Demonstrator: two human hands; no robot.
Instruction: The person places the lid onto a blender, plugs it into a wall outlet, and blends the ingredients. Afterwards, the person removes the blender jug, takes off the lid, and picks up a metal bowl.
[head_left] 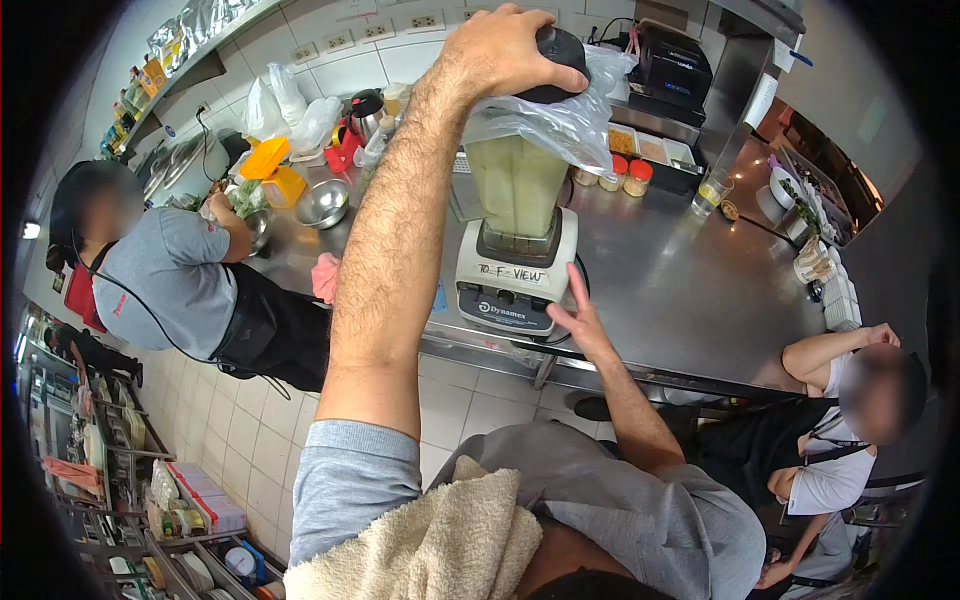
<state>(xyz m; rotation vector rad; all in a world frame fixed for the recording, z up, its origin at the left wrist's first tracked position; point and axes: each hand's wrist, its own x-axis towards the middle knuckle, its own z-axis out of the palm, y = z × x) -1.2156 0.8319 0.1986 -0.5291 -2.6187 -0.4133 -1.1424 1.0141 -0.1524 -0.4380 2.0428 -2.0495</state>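
1. Head view: L hand (pixel 515 52) is closed over the black lid (pixel 553 67), thumb on its near right side, fingers curled over the far side; exact fingertip contact can't be told.
2. Clear plastic sheet (pixel 545 122) lies just under the lid, bunched round the jug's top & spilling to the right.
3. Jug (pixel 517 185), w/ a pale green mix inside, is directly below L hand. Long axis = upright, running in view from the lid at the far end to the base at the near end.
4. White base (pixel 515 262) sits under the jug on the steel counter (pixel 665 300), w/ its dark control panel (pixel 505 308) facing the near side.
5. R hand (pixel 583 318) is open, fingers spread, nothing held, at the base's near right corner; can't tell if thumb touches. So: L hand = nearer the lid, R hand = nearer the panel, which lies just left of its thumb.
6. Farther out, right: red-lidded jars (pixel 637 178) beside the jug, then a glass (pixel 708 193), w/ a black printer (pixel 672 70) beyond on the far side.
7. Farther out, left: pink cloth (pixel 325 278), metal bowl (pixel 322 204), yellow scale (pixel 284 186), & a co-worker (pixel 165 270) w/ hands near greens (pixel 246 198).
8. Far right, near edge: another person (pixel 830 430) by the counter, apart from R hand.
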